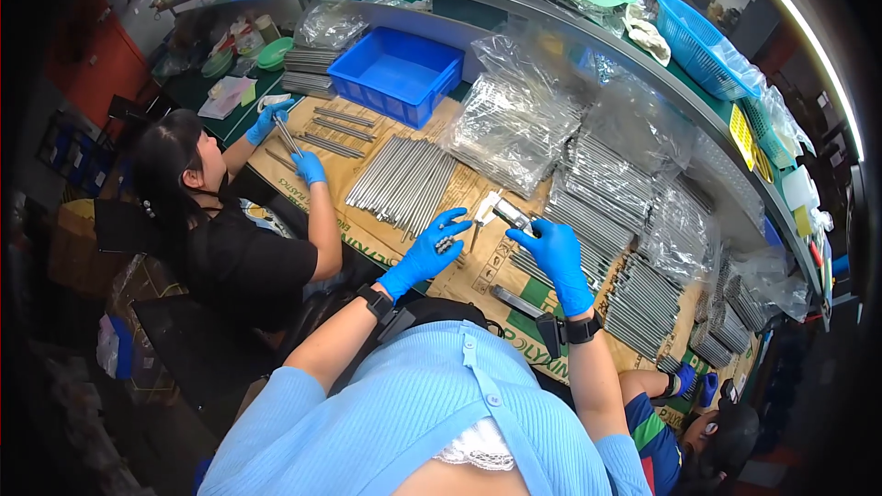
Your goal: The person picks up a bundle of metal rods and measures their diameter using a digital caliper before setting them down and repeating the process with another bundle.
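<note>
My left hand (pixel 424 253), in a blue glove, curls its fingers around a few short-looking metal rods (pixel 445 244), seen nearly end-on. Thumb and fingers of my right hand (pixel 559 262), also gloved in blue, grip a digital caliper (pixel 511 213) by its body. The caliper's jaws point toward the far left, just beyond my left fingertips and apart from the rods in that hand. A wide row of metal rods (pixel 400 186) lies on the brown paper to the left of my left hand. More metal rods (pixel 602 197) lie in rows beyond and right of my right hand.
Brown printed paper (pixel 464 283) covers the bench. A blue bin (pixel 397 69) stands at the far left, beside plastic-wrapped bundles (pixel 514 119). An overhead shelf (pixel 551 14) carries baskets. One co-worker (pixel 230 211) handles rods at left; another (pixel 689 441) sits at lower right.
</note>
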Demonstrator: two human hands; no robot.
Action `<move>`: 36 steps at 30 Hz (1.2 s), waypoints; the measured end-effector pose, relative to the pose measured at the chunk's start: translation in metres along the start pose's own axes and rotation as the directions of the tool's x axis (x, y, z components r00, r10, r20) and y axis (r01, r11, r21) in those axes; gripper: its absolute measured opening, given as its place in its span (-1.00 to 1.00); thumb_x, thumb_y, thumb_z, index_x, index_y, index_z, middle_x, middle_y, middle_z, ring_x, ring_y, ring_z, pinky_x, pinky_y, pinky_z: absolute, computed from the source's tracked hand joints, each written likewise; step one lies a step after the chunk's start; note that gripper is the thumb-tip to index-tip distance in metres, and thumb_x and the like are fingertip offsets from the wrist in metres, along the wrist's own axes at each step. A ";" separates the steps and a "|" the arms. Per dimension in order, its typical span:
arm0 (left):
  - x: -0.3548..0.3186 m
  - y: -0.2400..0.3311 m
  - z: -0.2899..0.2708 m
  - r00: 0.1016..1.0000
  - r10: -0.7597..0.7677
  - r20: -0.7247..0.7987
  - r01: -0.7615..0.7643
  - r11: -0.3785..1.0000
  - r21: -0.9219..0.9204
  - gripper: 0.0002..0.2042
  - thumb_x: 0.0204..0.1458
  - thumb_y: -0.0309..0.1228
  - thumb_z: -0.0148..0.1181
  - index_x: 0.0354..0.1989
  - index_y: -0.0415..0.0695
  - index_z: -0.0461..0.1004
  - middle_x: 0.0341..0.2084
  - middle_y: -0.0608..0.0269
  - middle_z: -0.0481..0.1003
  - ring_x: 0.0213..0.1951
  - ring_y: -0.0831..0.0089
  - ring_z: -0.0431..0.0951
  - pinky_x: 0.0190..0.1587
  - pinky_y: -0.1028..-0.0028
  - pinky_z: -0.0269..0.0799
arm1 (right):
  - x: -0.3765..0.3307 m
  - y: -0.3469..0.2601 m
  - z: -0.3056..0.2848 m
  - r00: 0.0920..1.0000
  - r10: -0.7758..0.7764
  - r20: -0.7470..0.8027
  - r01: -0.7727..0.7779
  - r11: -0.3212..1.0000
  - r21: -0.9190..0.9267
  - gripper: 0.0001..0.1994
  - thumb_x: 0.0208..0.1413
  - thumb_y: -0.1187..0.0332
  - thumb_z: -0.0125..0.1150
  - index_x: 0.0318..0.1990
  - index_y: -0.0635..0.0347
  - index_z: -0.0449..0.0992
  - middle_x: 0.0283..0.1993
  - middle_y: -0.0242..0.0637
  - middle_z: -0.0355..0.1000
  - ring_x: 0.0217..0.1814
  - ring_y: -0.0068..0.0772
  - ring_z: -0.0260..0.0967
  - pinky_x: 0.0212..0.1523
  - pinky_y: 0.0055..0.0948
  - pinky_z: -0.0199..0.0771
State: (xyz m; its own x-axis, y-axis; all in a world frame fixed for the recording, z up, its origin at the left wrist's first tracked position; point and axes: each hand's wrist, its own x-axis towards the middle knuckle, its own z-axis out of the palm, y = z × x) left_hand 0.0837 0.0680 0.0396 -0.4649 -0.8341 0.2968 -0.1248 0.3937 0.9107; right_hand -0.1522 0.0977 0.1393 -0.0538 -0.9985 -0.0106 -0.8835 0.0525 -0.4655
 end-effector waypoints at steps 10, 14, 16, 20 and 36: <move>-0.008 0.021 -0.007 0.996 0.087 0.005 -0.086 0.977 0.195 -0.59 0.01 -0.52 0.03 0.10 -0.14 0.35 0.25 0.11 0.04 0.15 0.24 0.26 0.09 0.40 0.25 | 0.015 -0.026 0.003 0.979 -0.149 -0.139 0.148 0.989 -0.022 -0.50 -0.11 -0.15 0.20 -0.59 0.21 0.48 -0.68 -0.13 0.37 -0.60 -0.14 0.40 -0.60 -0.30 0.35; 0.004 0.019 -0.002 0.993 -0.117 0.015 0.113 0.979 0.168 -0.63 0.00 -0.53 0.04 0.05 -0.20 0.39 0.17 0.08 0.16 0.09 0.28 0.33 0.04 0.44 0.30 | 0.016 -0.040 0.015 0.972 -0.194 -0.135 0.192 0.981 -0.033 -0.51 -0.09 -0.13 0.20 -0.57 0.20 0.49 -0.67 -0.12 0.38 -0.59 -0.13 0.41 -0.59 -0.29 0.36; 0.008 0.010 0.001 0.974 -0.224 0.043 0.218 0.969 0.116 -0.64 0.00 -0.53 0.05 0.03 -0.21 0.40 0.14 0.07 0.20 0.07 0.28 0.35 0.03 0.44 0.30 | 0.016 -0.039 0.024 0.961 -0.201 -0.190 0.199 0.980 -0.028 -0.52 -0.09 -0.12 0.20 -0.55 0.21 0.49 -0.67 -0.11 0.38 -0.59 -0.13 0.41 -0.58 -0.28 0.37; 0.013 -0.008 0.006 0.997 -0.069 -0.045 0.065 0.995 -0.081 -0.52 0.05 -0.53 0.01 0.19 -0.21 0.14 0.05 0.05 0.31 0.06 0.37 0.34 0.09 0.47 0.23 | 0.009 -0.021 0.024 0.986 -0.099 -0.133 0.095 0.995 -0.035 -0.53 -0.10 -0.11 0.22 -0.43 0.20 0.55 -0.65 -0.13 0.40 -0.61 -0.18 0.40 -0.60 -0.31 0.34; 0.025 -0.001 0.013 0.986 -0.162 -0.037 0.153 0.970 -0.189 -0.47 0.00 -0.59 0.01 0.21 -0.21 0.09 0.00 0.12 0.33 0.00 0.46 0.36 0.02 0.54 0.31 | 0.000 -0.004 0.035 0.999 -0.038 -0.028 0.040 0.996 0.075 -0.49 -0.09 -0.13 0.21 -0.55 0.25 0.51 -0.67 -0.11 0.37 -0.64 -0.17 0.36 -0.62 -0.31 0.25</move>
State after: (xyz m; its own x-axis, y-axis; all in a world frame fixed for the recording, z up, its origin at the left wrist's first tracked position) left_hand 0.0603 0.0516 0.0422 -0.4054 -0.9008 0.1556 -0.0267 0.1817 0.9830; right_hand -0.1329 0.0968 0.1103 -0.0332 -0.9989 0.0317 -0.8476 0.0113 -0.5306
